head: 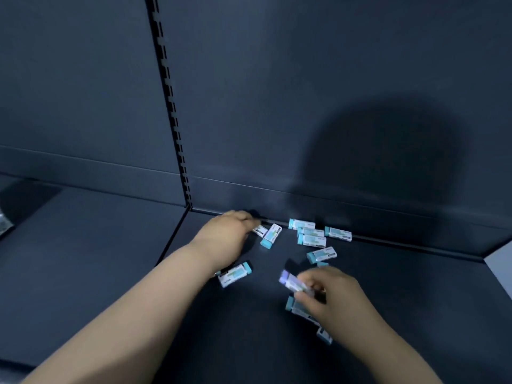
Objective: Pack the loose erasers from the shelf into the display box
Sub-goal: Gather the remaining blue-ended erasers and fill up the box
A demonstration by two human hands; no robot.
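Gathering erasers on the dark shelf

We reach our left hand (230,231) toward the back wall, fingers curled over an eraser (260,230). Our right hand (329,295) pinches another eraser (293,282) above the shelf (110,259). More loose erasers (311,239) lie scattered between and beyond them.

erasers (311,239): white-sleeved, teal-ended | lying flat, scattered | dark shelf (110,259), near back wall

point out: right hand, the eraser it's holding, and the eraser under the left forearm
right hand (336,296): head view, knuckles.
held eraser (291,281): head view, blurred sleeve.
eraser by the left forearm (235,273): head view, white sleeve.
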